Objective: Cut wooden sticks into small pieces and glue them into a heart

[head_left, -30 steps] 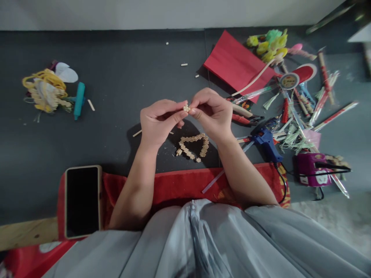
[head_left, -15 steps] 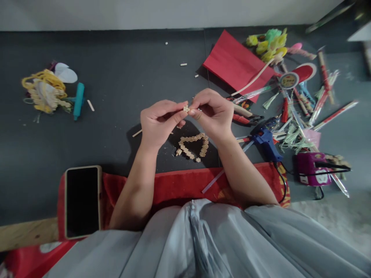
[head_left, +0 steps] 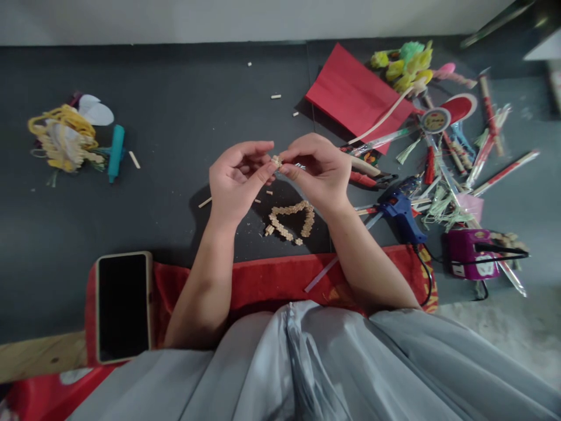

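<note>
A small beige cluster of short sticks (head_left: 276,162) is held up between my two hands over the dark table. My left hand (head_left: 239,178) touches its left side with the thumb, and the index finger is raised off it. The thumb and index finger of my right hand (head_left: 318,172) pinch it from the right. Below them on the table lies a heart-like outline of joined beige pieces (head_left: 291,222). A thin stick (head_left: 205,202) pokes out left of my left wrist, and a short stick piece (head_left: 269,192) lies under the hands.
At the right are red paper (head_left: 355,96), a blue glue gun (head_left: 401,213), red-handled pliers (head_left: 363,179), a purple box (head_left: 468,254) and wrapped sticks. Yellow cord (head_left: 65,134) and a teal tube (head_left: 115,153) lie left. A phone (head_left: 123,307) rests on red cloth (head_left: 272,280) at the near edge.
My left index finger has lifted away from the small cluster. Both hands have shifted slightly left, and the cluster has turned a little between them.
</note>
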`<state>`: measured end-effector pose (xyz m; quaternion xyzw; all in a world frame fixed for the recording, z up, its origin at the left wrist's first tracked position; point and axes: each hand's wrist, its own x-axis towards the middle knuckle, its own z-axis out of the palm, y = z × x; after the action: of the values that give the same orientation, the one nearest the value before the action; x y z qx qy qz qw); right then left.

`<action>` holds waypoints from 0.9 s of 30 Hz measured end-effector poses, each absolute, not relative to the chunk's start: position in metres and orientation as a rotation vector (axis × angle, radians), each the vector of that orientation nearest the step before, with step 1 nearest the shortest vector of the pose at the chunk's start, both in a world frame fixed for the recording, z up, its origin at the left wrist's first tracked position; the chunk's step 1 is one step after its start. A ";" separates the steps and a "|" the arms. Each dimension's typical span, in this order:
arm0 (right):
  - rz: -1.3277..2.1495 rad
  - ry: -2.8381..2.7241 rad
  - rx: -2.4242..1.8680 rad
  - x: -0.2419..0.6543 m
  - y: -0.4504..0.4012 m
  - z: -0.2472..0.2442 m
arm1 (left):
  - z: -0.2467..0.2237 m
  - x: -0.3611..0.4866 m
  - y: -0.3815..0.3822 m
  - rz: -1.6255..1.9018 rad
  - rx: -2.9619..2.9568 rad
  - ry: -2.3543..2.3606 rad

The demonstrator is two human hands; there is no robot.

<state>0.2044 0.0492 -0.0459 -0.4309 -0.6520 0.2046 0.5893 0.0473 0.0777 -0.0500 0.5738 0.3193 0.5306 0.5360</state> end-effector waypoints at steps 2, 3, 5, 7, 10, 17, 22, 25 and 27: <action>0.476 -1.517 -0.988 0.204 0.048 -0.046 | -0.050 0.048 0.077 1.259 1.362 0.769; 0.483 -1.517 -0.991 0.204 0.048 -0.047 | -0.049 0.048 0.077 1.256 1.363 0.773; 0.508 -1.516 -1.013 0.204 0.048 -0.048 | -0.049 0.048 0.077 1.248 1.371 0.782; 0.536 -1.516 -1.030 0.205 0.048 -0.049 | -0.049 0.048 0.077 1.243 1.381 0.789; 0.543 -1.512 -1.003 0.205 0.048 -0.049 | -0.048 0.048 0.076 1.251 1.391 0.782; 0.538 -1.527 -1.002 0.206 0.049 -0.047 | -0.049 0.049 0.076 1.274 1.423 0.768; 0.613 -1.528 -1.070 0.208 0.049 -0.049 | -0.053 0.049 0.078 1.291 1.415 0.727; 0.626 -1.520 -1.048 0.207 0.048 -0.049 | -0.054 0.048 0.078 1.271 1.401 0.728; 0.628 -1.511 -1.031 0.207 0.048 -0.049 | -0.053 0.048 0.078 1.260 1.396 0.737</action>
<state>0.2068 0.0480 -0.0492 -0.4388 -0.6433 0.2674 0.5676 0.0483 0.0779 -0.0531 0.5852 0.3089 0.5281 0.5322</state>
